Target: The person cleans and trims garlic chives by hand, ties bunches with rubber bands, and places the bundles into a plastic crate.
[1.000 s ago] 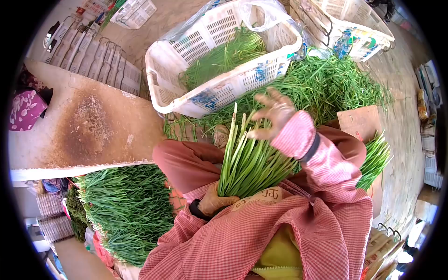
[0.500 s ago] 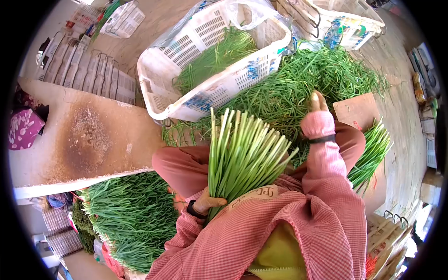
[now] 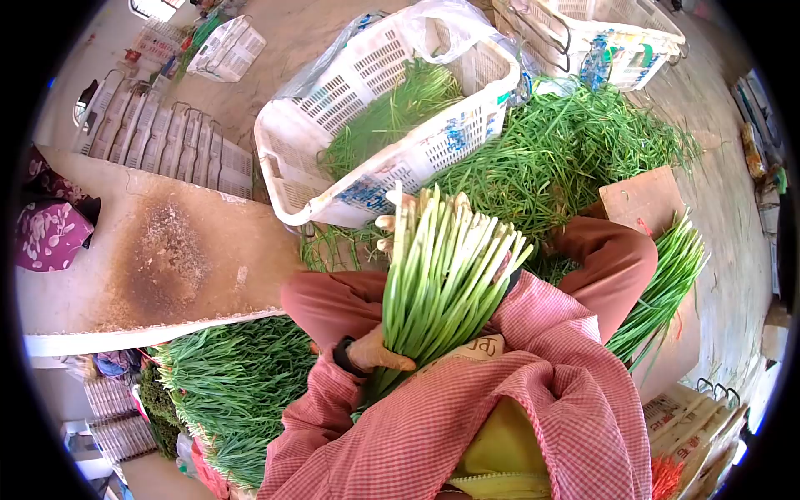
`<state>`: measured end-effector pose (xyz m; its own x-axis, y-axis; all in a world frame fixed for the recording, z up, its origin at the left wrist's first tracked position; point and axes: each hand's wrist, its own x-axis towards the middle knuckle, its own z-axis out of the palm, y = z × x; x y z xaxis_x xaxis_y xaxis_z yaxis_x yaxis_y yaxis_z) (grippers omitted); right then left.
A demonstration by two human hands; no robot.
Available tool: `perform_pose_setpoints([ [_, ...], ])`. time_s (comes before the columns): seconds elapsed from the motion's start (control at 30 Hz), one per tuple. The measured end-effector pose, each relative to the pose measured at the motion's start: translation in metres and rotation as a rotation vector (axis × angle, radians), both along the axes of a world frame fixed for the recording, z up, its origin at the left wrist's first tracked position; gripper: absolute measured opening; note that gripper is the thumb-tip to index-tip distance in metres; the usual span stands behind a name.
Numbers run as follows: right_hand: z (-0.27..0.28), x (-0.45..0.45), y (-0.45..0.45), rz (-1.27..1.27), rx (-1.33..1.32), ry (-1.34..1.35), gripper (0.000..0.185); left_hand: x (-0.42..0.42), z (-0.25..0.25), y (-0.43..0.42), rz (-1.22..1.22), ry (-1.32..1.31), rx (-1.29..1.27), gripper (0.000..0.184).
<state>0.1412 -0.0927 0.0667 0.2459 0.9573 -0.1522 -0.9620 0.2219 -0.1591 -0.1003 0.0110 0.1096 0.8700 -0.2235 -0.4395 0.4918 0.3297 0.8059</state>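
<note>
A thick bunch of green stalks (image 3: 442,279) stands in front of my chest, its pale cut ends pointing up and away. My left hand (image 3: 377,351) is wrapped round its lower left side, thumb across the leaves. Behind the pale ends, on the far side, fingers of my right hand (image 3: 387,223) show against the bunch; the rest of that hand is hidden by the stalks. Just beyond lies a loose heap of green leaves (image 3: 575,150).
A white basket (image 3: 296,179) holding greens stands ahead, another crate (image 3: 637,42) at the upper right. A stained board (image 3: 92,250) is at left, stacked greens (image 3: 242,383) below it. More greens (image 3: 667,283) lie beside the right knee, near a cardboard piece (image 3: 642,200).
My right hand has come from the loose heap to behind the bunch. The bunch, fanned out and fuller than in the first frame, has tilted more upright. My left hand keeps its hold.
</note>
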Motion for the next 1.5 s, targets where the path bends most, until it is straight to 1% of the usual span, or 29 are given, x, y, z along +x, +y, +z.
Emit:
perform_pose_setpoints([
  [0.03, 0.001, 0.004, 0.004, 0.012, 0.059, 0.005, 0.031, 0.002, -0.010, -0.008, 0.030, -0.018, -0.150, 0.076],
  [0.07, -0.001, 0.009, 0.008, 0.020, 0.120, 0.020, 0.031, 0.005, -0.021, -0.019, 0.093, -0.042, -0.171, 0.066],
  [0.23, -0.021, 0.053, 0.027, 0.027, 0.432, 0.083, 0.032, 0.009, -0.028, -0.034, 0.182, 0.031, -0.221, 0.062],
  [0.27, -0.001, 0.063, 0.020, -0.191, 0.192, 0.014, 0.034, 0.009, -0.026, -0.034, 0.206, 0.039, -0.205, 0.061],
  [0.33, 0.046, 0.087, 0.004, -0.497, -0.367, 0.119, 0.039, 0.006, -0.025, -0.037, 0.247, 0.056, -0.168, 0.060],
  [0.4, 0.049, 0.105, -0.012, -0.714, -0.412, -0.410, 0.030, 0.003, -0.023, -0.037, 0.289, 0.067, -0.126, 0.058],
  [0.43, 0.045, 0.120, -0.034, -0.511, -0.255, -0.657, 0.025, 0.002, -0.022, -0.037, 0.307, 0.074, -0.107, 0.057],
  [0.5, 0.056, 0.098, -0.033, -0.503, -0.329, -1.310, 0.025, 0.001, -0.019, -0.037, 0.331, 0.081, -0.060, 0.056],
  [0.6, 0.091, 0.035, -0.015, -0.636, -0.463, -2.351, 0.021, 0.004, -0.010, -0.043, 0.323, 0.106, 0.038, 0.052],
  [0.67, 0.063, 0.028, 0.000, -0.175, -0.634, -2.153, 0.018, 0.010, 0.001, -0.046, 0.283, 0.137, 0.176, 0.046],
  [0.7, 0.054, 0.038, 0.007, 0.215, -0.688, -1.620, 0.017, 0.010, -0.001, -0.046, 0.277, 0.134, 0.178, 0.046],
  [0.77, 0.046, 0.079, 0.000, -0.047, -1.165, -1.246, 0.012, 0.001, -0.008, -0.046, 0.338, 0.100, 0.076, 0.047],
  [0.83, 0.027, 0.115, -0.039, -0.170, -1.163, -1.217, 0.018, -0.005, -0.018, -0.034, 0.301, 0.055, 0.068, 0.053],
  [0.87, -0.011, 0.130, -0.059, -0.322, -1.029, -1.091, 0.020, -0.003, -0.015, -0.031, 0.288, 0.007, -0.022, 0.059],
  [0.93, -0.055, 0.124, -0.081, -0.429, -0.879, -0.694, 0.033, -0.008, -0.022, -0.024, 0.204, -0.023, -0.171, 0.075],
  [0.97, -0.063, 0.104, -0.094, -0.388, -0.850, -0.428, 0.043, -0.011, -0.032, -0.020, 0.184, -0.013, -0.184, 0.075],
  [1.0, -0.089, 0.083, -0.100, -0.295, -0.720, -0.367, 0.057, -0.014, -0.043, -0.017, 0.149, 0.015, -0.281, 0.077],
  [1.03, -0.089, 0.061, -0.090, -0.186, -0.607, -0.282, 0.056, -0.016, -0.053, -0.014, 0.120, 0.043, -0.376, 0.078],
  [1.07, -0.074, 0.042, -0.075, -0.097, -0.506, -0.226, 0.054, -0.011, -0.055, -0.010, 0.034, -0.003, -0.330, 0.079],
  [1.1, -0.064, 0.024, -0.063, -0.047, -0.432, -0.206, 0.053, -0.009, -0.055, -0.010, 0.028, 0.008, -0.330, 0.079],
  [1.17, -0.038, 0.008, -0.041, 0.011, -0.315, -0.225, 0.051, 0.002, -0.038, -0.009, 0.116, 0.298, -0.537, 0.078],
  [1.2, -0.026, 0.006, -0.032, 0.030, -0.271, -0.261, 0.049, -0.007, -0.059, 0.000, 0.099, 0.273, -0.405, 0.082],
  [1.23, -0.018, 0.004, -0.024, 0.042, -0.231, -0.301, 0.048, -0.006, -0.054, 0.008, 0.102, 0.280, -0.398, 0.082],
  [1.3, -0.006, 0.005, -0.012, 0.032, -0.183, -0.404, 0.046, 0.013, -0.037, 0.028, 0.221, 0.099, -0.311, 0.088],
  [1.33, -0.002, 0.007, -0.007, 0.027, -0.172, -0.470, 0.045, 0.028, -0.008, 0.020, 0.412, 0.063, -0.412, 0.097],
  [1.37, 0.001, 0.008, -0.002, 0.016, -0.170, -0.543, 0.044, 0.035, -0.008, 0.023, 0.365, 0.030, -0.428, 0.098],
  [1.43, 0.003, 0.013, 0.007, -0.021, -0.191, -0.732, 0.041, 0.036, -0.050, 0.035, -0.118, 0.048, -0.292, 0.095],
  [1.47, 0.001, 0.016, 0.012, -0.048, -0.223, -0.858, 0.040, 0.029, -0.074, 0.023, -0.048, 0.014, -0.291, 0.091],
  [1.5, -0.002, 0.021, 0.015, -0.091, -0.285, -0.997, 0.039, 0.030, -0.073, 0.015, 0.019, 0.040, -0.324, 0.088],
])
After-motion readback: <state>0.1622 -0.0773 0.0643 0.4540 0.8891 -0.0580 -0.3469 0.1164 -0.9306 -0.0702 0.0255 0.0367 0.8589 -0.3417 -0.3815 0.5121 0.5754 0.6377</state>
